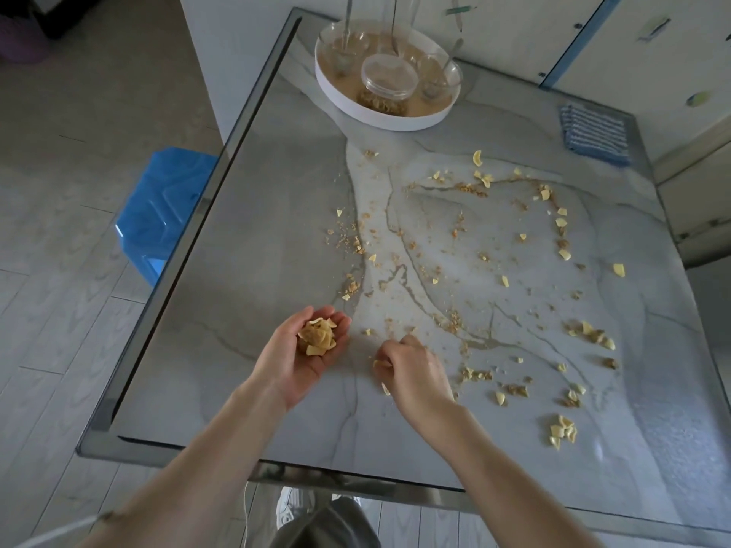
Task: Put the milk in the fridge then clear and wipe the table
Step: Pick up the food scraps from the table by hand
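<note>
— Marble table (277, 215), seen from above: what do the hands hold?
— Left hand (304, 352), cupped palm-up, cradles heaped chips (316, 337); right hand (415, 373), just beside, pinches one chip (380, 363). Loose crumbs (561, 429) lie rightward, nearer the right hand. Milk: not visible.

light: dim, cool, diffuse | shadows: faint | table (285, 183): soft sheen (far right) | edges: bowed

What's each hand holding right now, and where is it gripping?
Left hand cups a pile of food scraps in its upturned palm. Right hand pinches a flake at its fingertips.
</note>
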{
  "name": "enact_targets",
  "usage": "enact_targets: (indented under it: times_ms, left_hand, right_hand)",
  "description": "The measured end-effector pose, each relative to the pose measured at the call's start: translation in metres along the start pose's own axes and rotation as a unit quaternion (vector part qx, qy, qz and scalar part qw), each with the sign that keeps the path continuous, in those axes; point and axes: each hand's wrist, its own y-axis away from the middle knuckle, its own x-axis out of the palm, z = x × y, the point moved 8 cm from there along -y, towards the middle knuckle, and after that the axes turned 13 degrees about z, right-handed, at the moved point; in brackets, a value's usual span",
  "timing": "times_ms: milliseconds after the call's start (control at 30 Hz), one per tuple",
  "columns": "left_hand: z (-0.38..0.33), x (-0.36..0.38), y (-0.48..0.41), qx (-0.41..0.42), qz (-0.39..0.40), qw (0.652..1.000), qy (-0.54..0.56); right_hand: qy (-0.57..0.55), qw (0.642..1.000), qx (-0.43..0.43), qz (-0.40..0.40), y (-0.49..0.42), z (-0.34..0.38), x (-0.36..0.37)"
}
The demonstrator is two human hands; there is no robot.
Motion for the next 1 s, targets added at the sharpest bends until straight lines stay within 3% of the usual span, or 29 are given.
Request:
enact_targets:
  times_ms: [100, 333, 400, 567, 700, 800, 900, 1000]
  left_hand:
    - [0.006, 0.002, 0.0, -0.011, 0.004, 1.0, -0.005]
    - [0.024, 0.008, -0.008, -0.046, 0.012, 0.999, 0.0]
    - [0.033, 0.012, -0.011, -0.052, 0.014, 0.999, -0.01]
    - [0.058, 0.034, -0.013, -0.072, 0.031, 0.997, -0.007]
    - [0.054, 0.036, -0.013, -0.068, 0.021, 0.997, 0.035]
    - [0.045, 0.031, -0.015, -0.051, 0.015, 0.998, 0.023]
    - [0.039, 0.028, -0.018, -0.034, 0.021, 0.999, 0.028]
    - [0.037, 0.026, -0.019, -0.027, 0.021, 0.999, 0.026]
  right_hand:
    - [-0.032, 0.999, -0.016, -0.003, 0.001, -0.007, -0.003]
    - [-0.235, 0.97, -0.016, -0.056, 0.006, -0.021, -0.039]
    - [-0.255, 0.963, -0.047, -0.076, 0.011, -0.011, -0.052]
    - [-0.263, 0.956, -0.129, -0.035, 0.025, 0.015, -0.061]
    - [-0.212, 0.967, -0.064, -0.127, 0.028, -0.025, -0.072]
    - [-0.133, 0.988, -0.018, -0.082, 0.025, -0.046, -0.044]
    - [-0.016, 0.998, -0.047, -0.046, 0.028, -0.033, -0.015]
    - [0.027, 0.998, -0.047, -0.044, 0.029, -0.024, -0.003]
